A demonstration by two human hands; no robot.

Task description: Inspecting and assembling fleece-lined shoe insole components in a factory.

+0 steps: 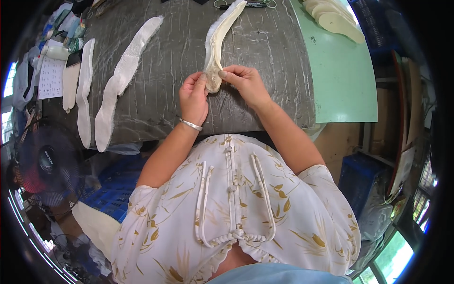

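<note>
Both hands hold the near end of a long cream insole (pixel 221 42), which has white fleece showing along its left edge. My left hand (pixel 194 98) pinches the left side of this end between thumb and fingers. On the other side, my right hand (pixel 248 86) grips the edge, its thumb pressed onto the cream face. The far end of the insole rests on the dark table. To the left lie two white fleecy insole-shaped pieces, a wider one (pixel 124 75) and a narrower one (pixel 84 94).
The dark covered table (pixel 165 90) adjoins a green board (pixel 340 90) bearing stacked cream insoles (pixel 333 19). A phone (pixel 74 59), a written sheet (pixel 50 78) and bottles crowd the left edge. A fan (pixel 47 158) and blue crates (pixel 106 194) stand below; a black marker (pixel 250 5) lies far off.
</note>
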